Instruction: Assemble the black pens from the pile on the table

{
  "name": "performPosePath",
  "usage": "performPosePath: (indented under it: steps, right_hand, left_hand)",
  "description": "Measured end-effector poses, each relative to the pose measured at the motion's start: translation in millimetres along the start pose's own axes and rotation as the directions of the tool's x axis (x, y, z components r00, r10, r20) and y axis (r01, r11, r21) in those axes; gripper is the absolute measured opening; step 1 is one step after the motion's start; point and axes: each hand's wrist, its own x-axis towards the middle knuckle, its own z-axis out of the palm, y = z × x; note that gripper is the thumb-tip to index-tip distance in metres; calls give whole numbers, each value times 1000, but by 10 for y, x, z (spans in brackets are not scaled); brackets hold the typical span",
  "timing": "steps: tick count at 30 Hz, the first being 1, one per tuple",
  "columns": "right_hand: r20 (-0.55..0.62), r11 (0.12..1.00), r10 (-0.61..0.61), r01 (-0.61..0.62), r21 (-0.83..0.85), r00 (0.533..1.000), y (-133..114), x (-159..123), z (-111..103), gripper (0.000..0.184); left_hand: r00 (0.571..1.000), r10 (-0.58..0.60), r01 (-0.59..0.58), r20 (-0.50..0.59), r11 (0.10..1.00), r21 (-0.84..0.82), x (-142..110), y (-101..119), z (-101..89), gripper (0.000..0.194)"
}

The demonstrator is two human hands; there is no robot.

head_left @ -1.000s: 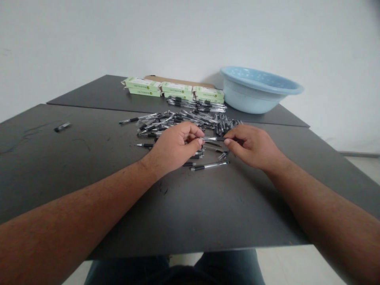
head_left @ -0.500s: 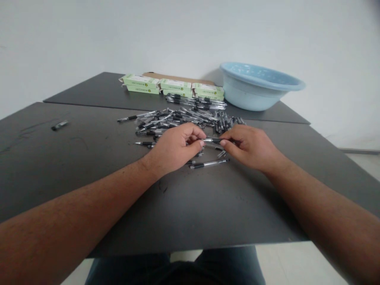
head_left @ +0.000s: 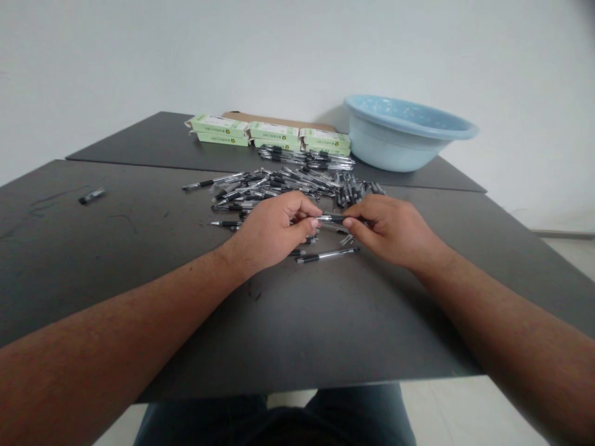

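Between my two hands a clear pen with a black grip [head_left: 331, 218] is held roughly level above the table. My left hand [head_left: 279, 228] is closed on its left end with thumb and fingers. My right hand [head_left: 393, 228] pinches its right end, so that end is partly hidden. Behind and below the hands lies a heap of similar pens [head_left: 297, 181], some covered by my left hand. One finished-looking pen [head_left: 328, 255] with a black grip lies on the table just in front of the hands.
Light green boxes [head_left: 274, 131] are stacked in pairs at the back, with a bundle of clear pen parts [head_left: 307, 158] before them. A blue basin [head_left: 400, 145] stands at the back right. A short clear-and-black piece [head_left: 92, 196] lies far left on the dark table [head_left: 297, 334].
Both hands keep their hold on the pen in nearly the same place. The view has shifted very slightly; nothing on the table has visibly moved.
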Motion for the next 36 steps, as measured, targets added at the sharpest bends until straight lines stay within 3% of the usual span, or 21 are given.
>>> performPosePath:
  steps: [20, 32, 36]
  right_hand:
    - [-30, 999, -46, 45, -27, 998, -33, -22, 27, 19]
    - [-20, 999, -32, 32, -10, 999, -49, -19, 28, 20]
    - [-1, 1000, 4, -4, 9, 1000, -59, -5, 25, 21]
  left_hand:
    - [998, -25, 31, 51, 992, -119, 14, 74, -10, 11]
    - [999, 13, -12, 41, 999, -41, 6, 64, -19, 13]
    - [999, 42, -43, 11, 998, 55, -3, 37, -22, 16]
